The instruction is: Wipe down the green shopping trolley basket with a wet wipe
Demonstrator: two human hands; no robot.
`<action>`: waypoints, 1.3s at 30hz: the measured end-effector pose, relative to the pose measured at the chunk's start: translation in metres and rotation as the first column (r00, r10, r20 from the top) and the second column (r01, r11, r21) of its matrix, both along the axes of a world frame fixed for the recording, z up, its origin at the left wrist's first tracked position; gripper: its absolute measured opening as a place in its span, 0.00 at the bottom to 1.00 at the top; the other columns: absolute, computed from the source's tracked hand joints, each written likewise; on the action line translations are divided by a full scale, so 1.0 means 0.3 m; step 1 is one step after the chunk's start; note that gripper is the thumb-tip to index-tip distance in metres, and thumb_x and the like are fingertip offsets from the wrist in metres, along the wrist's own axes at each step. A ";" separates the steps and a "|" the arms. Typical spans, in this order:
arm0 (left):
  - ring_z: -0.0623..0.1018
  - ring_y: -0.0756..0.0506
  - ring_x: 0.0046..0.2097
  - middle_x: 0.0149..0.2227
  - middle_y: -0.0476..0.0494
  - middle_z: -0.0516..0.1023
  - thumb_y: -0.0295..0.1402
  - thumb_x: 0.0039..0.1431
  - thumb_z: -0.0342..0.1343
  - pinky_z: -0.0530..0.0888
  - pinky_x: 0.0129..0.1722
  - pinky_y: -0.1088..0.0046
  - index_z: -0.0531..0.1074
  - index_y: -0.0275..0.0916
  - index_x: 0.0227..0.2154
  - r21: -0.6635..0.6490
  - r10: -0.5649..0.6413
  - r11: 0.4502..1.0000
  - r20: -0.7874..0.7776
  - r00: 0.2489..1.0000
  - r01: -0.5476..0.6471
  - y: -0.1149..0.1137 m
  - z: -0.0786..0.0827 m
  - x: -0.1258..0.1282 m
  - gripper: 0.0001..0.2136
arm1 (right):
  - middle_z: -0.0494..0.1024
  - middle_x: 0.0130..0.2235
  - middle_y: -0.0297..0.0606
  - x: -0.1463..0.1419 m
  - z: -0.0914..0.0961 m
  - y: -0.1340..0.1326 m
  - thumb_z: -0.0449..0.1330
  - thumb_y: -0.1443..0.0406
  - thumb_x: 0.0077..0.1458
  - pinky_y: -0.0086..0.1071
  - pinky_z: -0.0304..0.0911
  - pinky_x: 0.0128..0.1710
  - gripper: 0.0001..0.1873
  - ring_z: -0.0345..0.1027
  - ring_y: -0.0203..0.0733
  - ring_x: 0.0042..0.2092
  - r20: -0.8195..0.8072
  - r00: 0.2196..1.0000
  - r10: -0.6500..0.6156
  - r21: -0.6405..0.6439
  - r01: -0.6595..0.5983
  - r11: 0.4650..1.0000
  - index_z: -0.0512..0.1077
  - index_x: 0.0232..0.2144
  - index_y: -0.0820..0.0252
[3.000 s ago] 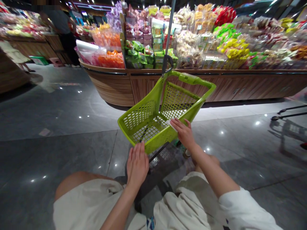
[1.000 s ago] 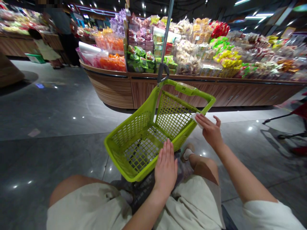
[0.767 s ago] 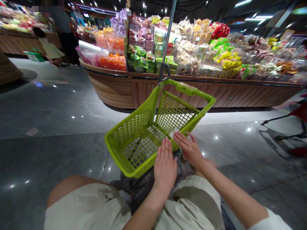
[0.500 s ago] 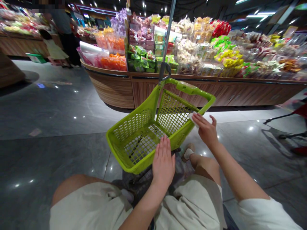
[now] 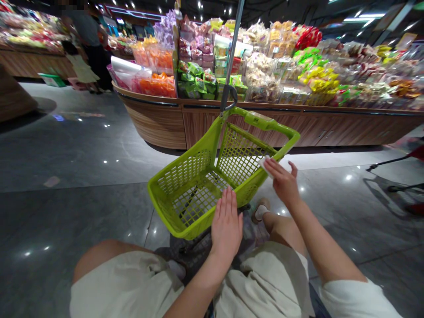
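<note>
A lime-green plastic mesh shopping basket (image 5: pixel 188 170) sits tilted in front of me, hung from a metal pole by a dark hook. My left hand (image 5: pixel 227 225) rests flat on the basket's near rim, fingers together and holding nothing. My right hand (image 5: pixel 281 182) presses a white wipe (image 5: pixel 266 167) against the basket's right rim. The basket's inside shows no items.
A wooden-sided counter (image 5: pixel 155 126) piled with bagged snacks (image 5: pixel 265 66) stands ahead. A metal pole (image 5: pixel 233 44) rises past it. Two people stand at the far left. A red cart (image 5: pixel 415 154) is at the right edge. Polished grey tile spreads around.
My right hand has travelled along the rim with the wipe, nearer my left hand and then back toward the far right corner. My left hand has slid slightly along the near rim.
</note>
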State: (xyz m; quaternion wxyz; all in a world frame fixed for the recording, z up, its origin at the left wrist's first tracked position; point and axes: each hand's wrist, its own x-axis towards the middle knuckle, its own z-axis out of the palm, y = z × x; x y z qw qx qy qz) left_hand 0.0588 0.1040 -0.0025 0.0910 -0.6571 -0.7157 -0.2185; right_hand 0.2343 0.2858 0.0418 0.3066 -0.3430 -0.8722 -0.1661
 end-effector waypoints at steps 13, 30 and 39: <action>0.48 0.39 0.73 0.72 0.33 0.42 0.38 0.67 0.48 0.56 0.70 0.58 0.37 0.25 0.69 -0.059 0.006 0.998 -0.055 0.998 -0.009 0.002 -0.001 0.002 0.37 | 0.72 0.62 0.38 -0.073 -0.042 -0.105 0.47 0.80 0.53 0.45 0.40 0.67 0.36 0.66 0.40 0.63 0.083 0.983 0.167 -0.063 -0.162 0.985 0.64 0.61 0.53; 0.48 0.38 0.73 0.72 0.32 0.42 0.38 0.67 0.48 0.57 0.70 0.58 0.32 0.25 0.68 -0.037 0.002 0.999 -0.064 0.998 -0.005 0.002 -0.012 0.002 0.38 | 0.72 0.61 0.38 -0.009 -0.017 -0.005 0.48 0.79 0.54 0.46 0.41 0.66 0.35 0.66 0.42 0.62 0.034 0.997 0.070 0.018 -0.071 0.997 0.65 0.61 0.52; 0.48 0.39 0.73 0.72 0.33 0.43 0.37 0.67 0.49 0.55 0.70 0.59 0.39 0.24 0.69 -0.034 0.025 0.999 -0.060 0.998 -0.027 0.006 -0.006 0.017 0.36 | 0.70 0.63 0.41 -0.149 -0.096 -0.229 0.47 0.79 0.54 0.42 0.47 0.65 0.35 0.61 0.40 0.65 0.109 0.964 0.241 -0.082 -0.233 0.969 0.62 0.63 0.56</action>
